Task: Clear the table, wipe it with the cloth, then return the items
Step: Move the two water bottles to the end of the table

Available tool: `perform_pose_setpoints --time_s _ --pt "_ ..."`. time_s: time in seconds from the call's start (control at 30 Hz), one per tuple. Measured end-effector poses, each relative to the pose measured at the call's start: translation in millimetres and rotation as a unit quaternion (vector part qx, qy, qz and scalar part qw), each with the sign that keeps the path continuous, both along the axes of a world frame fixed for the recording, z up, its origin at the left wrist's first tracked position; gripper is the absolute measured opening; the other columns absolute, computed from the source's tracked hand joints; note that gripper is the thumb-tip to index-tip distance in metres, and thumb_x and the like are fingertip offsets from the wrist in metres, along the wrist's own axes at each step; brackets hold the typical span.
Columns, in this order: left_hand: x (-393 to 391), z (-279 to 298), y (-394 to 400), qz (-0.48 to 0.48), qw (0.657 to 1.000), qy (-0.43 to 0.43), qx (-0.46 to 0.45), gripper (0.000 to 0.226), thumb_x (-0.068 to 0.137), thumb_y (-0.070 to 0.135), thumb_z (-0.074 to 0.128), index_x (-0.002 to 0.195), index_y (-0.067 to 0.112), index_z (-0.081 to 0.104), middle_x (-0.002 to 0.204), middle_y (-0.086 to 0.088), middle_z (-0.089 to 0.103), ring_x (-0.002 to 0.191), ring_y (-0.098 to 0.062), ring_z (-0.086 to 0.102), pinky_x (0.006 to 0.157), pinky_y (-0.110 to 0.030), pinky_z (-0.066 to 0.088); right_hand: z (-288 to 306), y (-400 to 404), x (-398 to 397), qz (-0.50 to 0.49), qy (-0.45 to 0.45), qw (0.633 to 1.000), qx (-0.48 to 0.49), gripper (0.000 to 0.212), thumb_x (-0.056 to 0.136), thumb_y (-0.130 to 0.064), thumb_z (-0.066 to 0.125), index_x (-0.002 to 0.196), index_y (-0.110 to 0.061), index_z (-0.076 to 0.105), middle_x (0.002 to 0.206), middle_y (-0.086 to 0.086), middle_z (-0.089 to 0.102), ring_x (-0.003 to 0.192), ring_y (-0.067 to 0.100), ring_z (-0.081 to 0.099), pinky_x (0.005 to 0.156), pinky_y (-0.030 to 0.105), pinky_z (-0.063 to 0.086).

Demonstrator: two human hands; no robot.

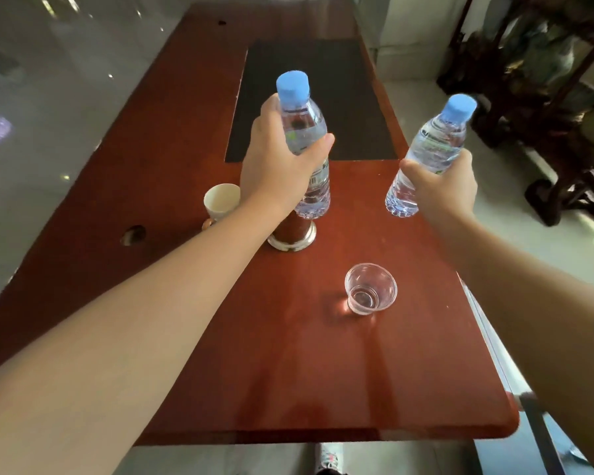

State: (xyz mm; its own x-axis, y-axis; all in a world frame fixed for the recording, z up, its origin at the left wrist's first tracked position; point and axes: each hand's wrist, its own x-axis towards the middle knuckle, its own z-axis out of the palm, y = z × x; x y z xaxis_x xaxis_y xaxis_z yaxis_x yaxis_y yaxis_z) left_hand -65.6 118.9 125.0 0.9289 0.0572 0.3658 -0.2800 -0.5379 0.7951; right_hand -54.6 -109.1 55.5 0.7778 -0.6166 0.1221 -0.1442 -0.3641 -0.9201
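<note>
Reddish polished wood fills the room's middle: a long table (pixel 323 371) with a dark mat (pixel 309 97) set into its far half. At the left stands a white paper cup (pixel 220 200), open end up. Beside it the person's left hand (pixel 282 169) is wrapped around a water bottle (pixel 302 132) with a blue cap, held upright above a round silver-rimmed base (pixel 292 238). Nearer, a clear plastic cup (pixel 370 289) sits on the wood. To the right, the right hand (pixel 443 190) grips a second bottle (pixel 432 149), tilted, over the table's right edge.
</note>
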Motion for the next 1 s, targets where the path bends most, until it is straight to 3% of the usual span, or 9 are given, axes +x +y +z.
perform_pose_setpoints --time_s 0.07,0.17,0.27,0.4,0.53,0.7,0.93,1.0 --pt "-9 8 28 0.016 1.000 -0.016 -0.009 0.069 0.082 0.042 0.070 0.139 0.019 0.037 0.130 0.003 0.051 0.115 -0.012 0.054 0.089 -0.022 0.051 18 22 -3 -0.001 -0.013 1.000 0.000 0.048 0.072 -0.046 0.073 0.108 -0.027 0.049 0.081 -0.022 0.054 0.061 -0.024 0.051 0.053 0.002 0.036" --pt "-22 16 74 0.044 0.999 -0.022 -0.007 0.071 0.082 0.042 0.069 0.140 0.020 0.035 0.131 0.002 0.049 0.116 -0.011 0.054 0.090 -0.026 0.052 40 60 -7 0.011 -0.025 1.000 -0.003 0.050 0.070 -0.049 0.072 0.109 -0.026 0.050 0.081 -0.022 0.054 0.064 -0.017 0.051 0.059 0.008 0.038" --pt "-34 21 121 0.084 0.996 -0.017 -0.008 0.070 0.084 0.042 0.068 0.140 0.019 0.034 0.132 -0.001 0.049 0.115 -0.011 0.055 0.091 -0.031 0.053 56 102 -8 0.039 -0.037 0.999 -0.002 0.052 0.069 -0.051 0.071 0.111 -0.029 0.050 0.082 -0.023 0.055 0.064 -0.019 0.051 0.051 0.003 0.033" --pt "-50 16 182 0.173 0.985 -0.008 0.019 0.066 0.083 0.044 0.067 0.135 0.015 0.040 0.128 -0.003 0.051 0.109 -0.011 0.054 0.070 -0.010 0.037 73 157 -9 0.073 -0.049 0.996 0.006 0.053 0.065 -0.053 0.068 0.109 -0.030 0.051 0.086 -0.022 0.058 0.074 -0.012 0.054 0.059 0.013 0.038" --pt "-69 -1 239 0.244 0.970 0.003 0.003 0.057 0.078 0.044 0.068 0.119 0.011 0.045 0.115 -0.004 0.053 0.095 -0.019 0.054 0.073 -0.031 0.043 80 210 -7 0.130 -0.052 0.990 0.012 0.052 0.067 -0.050 0.069 0.111 -0.030 0.051 0.088 -0.022 0.059 0.077 -0.009 0.057 0.060 0.014 0.040" --pt "-104 -31 294 0.311 0.950 0.027 0.003 0.046 0.077 0.044 0.068 0.102 0.017 0.041 0.107 -0.003 0.052 0.086 -0.019 0.051 0.070 -0.032 0.037 71 280 -9 0.227 -0.043 0.973 0.005 0.052 0.072 -0.048 0.071 0.116 -0.030 0.050 0.097 -0.018 0.062 0.085 -0.002 0.063 0.071 0.019 0.050" --pt "-154 -79 345 0.366 0.928 0.066 -0.034 0.044 0.079 0.036 0.072 0.104 0.013 0.044 0.110 -0.010 0.058 0.094 -0.027 0.059 0.079 -0.042 0.050 13 374 -18 0.336 0.011 0.942 -0.006 0.056 0.072 -0.052 0.070 0.118 -0.028 0.051 0.087 -0.020 0.061 0.077 -0.005 0.059 0.065 0.020 0.044" --pt "-163 -89 359 0.387 0.918 0.075 -0.038 0.044 0.079 0.037 0.073 0.106 0.015 0.045 0.109 -0.007 0.059 0.093 -0.026 0.060 0.078 -0.039 0.048 -5 399 -20 0.371 0.032 0.928 -0.015 0.060 0.073 -0.050 0.072 0.122 -0.024 0.050 0.090 -0.017 0.062 0.082 0.002 0.062 0.072 0.026 0.048"
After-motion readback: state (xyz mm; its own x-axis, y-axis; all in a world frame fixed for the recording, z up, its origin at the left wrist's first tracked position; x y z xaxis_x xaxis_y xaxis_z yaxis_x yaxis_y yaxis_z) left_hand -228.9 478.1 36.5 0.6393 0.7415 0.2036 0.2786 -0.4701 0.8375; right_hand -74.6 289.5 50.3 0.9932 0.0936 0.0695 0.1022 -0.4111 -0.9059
